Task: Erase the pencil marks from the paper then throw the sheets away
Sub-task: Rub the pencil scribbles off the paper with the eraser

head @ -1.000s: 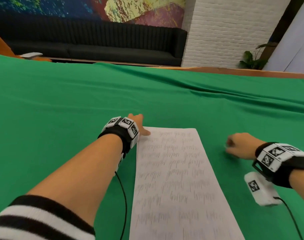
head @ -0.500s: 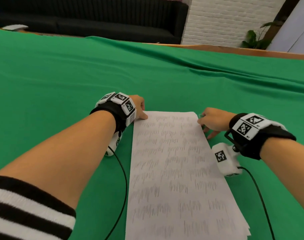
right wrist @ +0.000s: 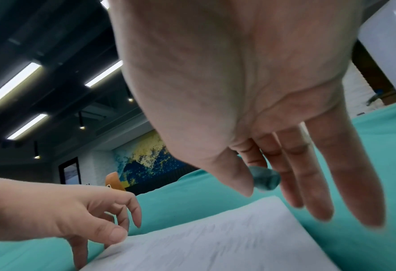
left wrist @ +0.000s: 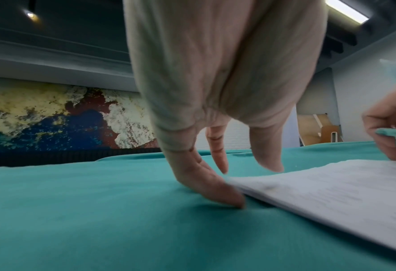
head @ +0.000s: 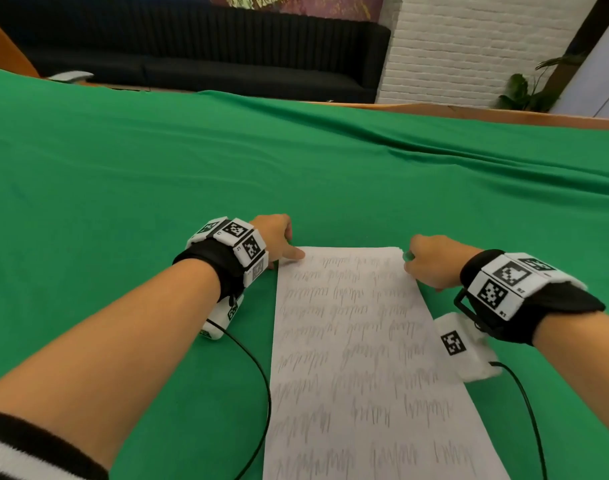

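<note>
Green eraser (right wrist: 265, 178) pinched in right hand (head: 431, 261) grip, left hand (head: 275, 237) fingers loose, thumb on paper stack (head: 358, 358)

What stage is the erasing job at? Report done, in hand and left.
Done: nothing visibly erased; the top sheet of the paper stack carries pencil marks all over. In hand: the right hand pinches a small green eraser at the stack's far right corner, and the left hand has its thumb on the far left corner. Left: all the erasing, then throwing the sheets away.
</note>
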